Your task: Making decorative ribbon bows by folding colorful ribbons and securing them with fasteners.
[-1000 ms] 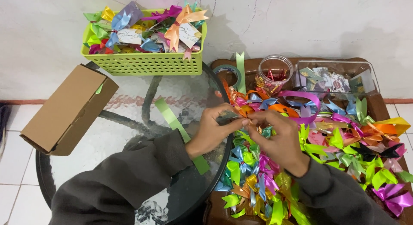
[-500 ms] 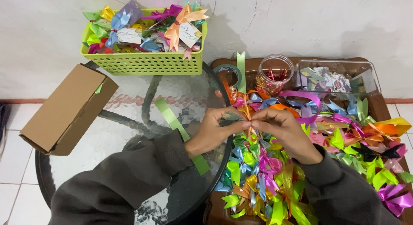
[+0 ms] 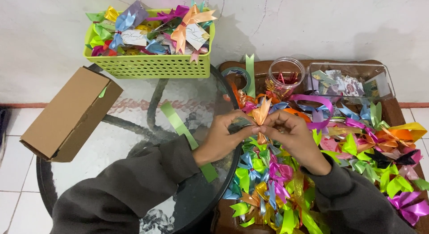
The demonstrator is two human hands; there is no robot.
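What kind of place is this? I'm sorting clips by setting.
Probably a home craft corner: a round glass table on tiled floor, a green basket of finished ribbon bows, and a loose ribbon pile by the hands.

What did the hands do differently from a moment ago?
The two hands have closed in on each other. The left hand and right hand now pinch one orange ribbon bow between their fingertips and hold it up above the ribbon pile; before, they were down among the ribbons. The green basket, cardboard box and jar stayed put.
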